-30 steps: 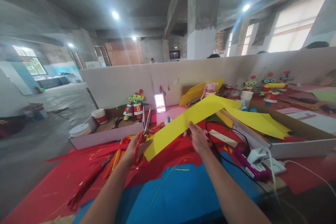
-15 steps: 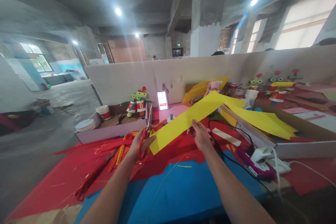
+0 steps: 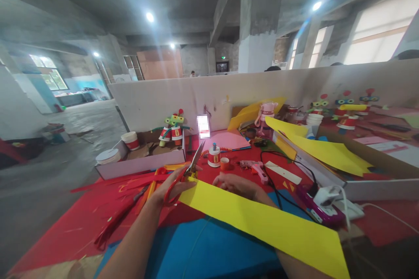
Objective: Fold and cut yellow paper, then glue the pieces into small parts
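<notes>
My left hand (image 3: 167,186) is closed around red-handled scissors (image 3: 196,159), their blades pointing up and away from me. The same hand pinches the near-left end of a long yellow strip (image 3: 262,220), a flat sheet of paper or foam. From there the strip runs across to the lower right, over my right forearm. My right hand (image 3: 238,182) is behind the strip's upper edge with its fingers curled; whether they hold anything is hidden. Beyond the hands stand a small red-and-white cup figure (image 3: 214,157) with coiled arms and an orange cup (image 3: 224,164).
A pink glue gun (image 3: 257,168) lies right of the cup figure, near a black cable and a purple power strip (image 3: 322,207). Yellow sheets (image 3: 334,152) lie over an open box at right. Finished cup figures (image 3: 176,128) stand in the left box, beside a white partition (image 3: 157,91).
The yellow strip has swung from pointing up and right to lying toward the lower right. My right hand has moved left, behind the strip, uncovering the cup figure and glue gun.
</notes>
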`<state>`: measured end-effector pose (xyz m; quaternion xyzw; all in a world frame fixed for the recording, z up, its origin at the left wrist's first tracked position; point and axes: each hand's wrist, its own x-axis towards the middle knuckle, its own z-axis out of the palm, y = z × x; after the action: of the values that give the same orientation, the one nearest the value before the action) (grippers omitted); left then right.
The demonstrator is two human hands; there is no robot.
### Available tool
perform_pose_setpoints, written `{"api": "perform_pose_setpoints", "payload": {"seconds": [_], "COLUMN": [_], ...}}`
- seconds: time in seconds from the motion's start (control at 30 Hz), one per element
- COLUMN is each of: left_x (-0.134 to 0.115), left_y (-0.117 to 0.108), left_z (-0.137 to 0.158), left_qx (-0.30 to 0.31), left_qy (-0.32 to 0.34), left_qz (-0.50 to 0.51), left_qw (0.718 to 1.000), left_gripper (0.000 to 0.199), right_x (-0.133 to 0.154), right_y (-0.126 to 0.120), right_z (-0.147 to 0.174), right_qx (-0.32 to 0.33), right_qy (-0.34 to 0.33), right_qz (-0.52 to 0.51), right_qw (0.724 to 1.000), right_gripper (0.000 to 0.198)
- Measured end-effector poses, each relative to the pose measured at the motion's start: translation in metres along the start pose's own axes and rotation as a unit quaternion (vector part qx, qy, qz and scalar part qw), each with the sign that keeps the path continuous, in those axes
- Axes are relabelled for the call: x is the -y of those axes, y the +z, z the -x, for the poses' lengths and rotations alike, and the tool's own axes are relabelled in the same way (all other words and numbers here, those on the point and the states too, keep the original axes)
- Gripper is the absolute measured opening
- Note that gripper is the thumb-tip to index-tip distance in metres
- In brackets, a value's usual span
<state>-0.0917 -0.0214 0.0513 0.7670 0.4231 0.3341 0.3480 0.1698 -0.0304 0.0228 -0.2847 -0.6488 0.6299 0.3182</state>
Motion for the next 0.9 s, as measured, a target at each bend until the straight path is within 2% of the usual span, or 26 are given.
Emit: {"api": "perform_pose_setpoints", "payload": {"seconds": [0.13,0.2,0.23,0.3,0.37,0.47,0.53,0.67,0.8,0.9], "left_x": [-0.002,-0.006,-0.008,-0.013,-0.016,-0.018,-0.019,-0.022,-0.025,-0.024], "left_y": [0.009,0.015,0.017,0.020,0.021,0.020,0.021,0.030,0.047,0.059], "left_z": [-0.003,-0.007,-0.009,-0.013,-0.016,-0.017,-0.016,-0.014,-0.012,-0.012], "left_qx": [0.009,-0.017,-0.038,-0.088,-0.122,-0.125,-0.115,-0.097,-0.058,-0.056], "left_qy": [-0.033,-0.048,-0.053,-0.052,-0.039,-0.020,-0.010,-0.011,-0.020,-0.025], "left_qz": [0.055,0.094,0.110,0.126,0.134,0.147,0.140,0.145,0.178,0.165], "left_qw": [0.998,0.994,0.992,0.987,0.983,0.981,0.983,0.985,0.982,0.984], "left_gripper": [0.050,0.052,0.053,0.056,0.058,0.055,0.051,0.047,0.045,0.041], "right_x": [-0.008,-0.010,-0.010,-0.008,-0.004,0.001,0.002,-0.003,-0.012,-0.016], "right_y": [0.008,0.009,0.008,0.006,0.004,0.000,-0.001,-0.002,-0.006,-0.007], "right_z": [-0.001,-0.001,-0.001,0.000,-0.001,-0.005,-0.009,-0.017,-0.024,-0.026], "right_qx": [0.099,0.133,0.128,0.075,-0.008,-0.147,-0.210,-0.265,-0.298,-0.321], "right_qy": [0.079,0.105,0.103,0.068,0.017,-0.062,-0.102,-0.142,-0.154,-0.155], "right_qz": [-0.032,-0.049,-0.065,-0.111,-0.165,-0.217,-0.214,-0.185,-0.168,-0.159], "right_qw": [0.991,0.984,0.984,0.989,0.986,0.963,0.949,0.936,0.927,0.921], "right_gripper": [0.039,0.043,0.043,0.041,0.039,0.036,0.034,0.036,0.039,0.042]}}
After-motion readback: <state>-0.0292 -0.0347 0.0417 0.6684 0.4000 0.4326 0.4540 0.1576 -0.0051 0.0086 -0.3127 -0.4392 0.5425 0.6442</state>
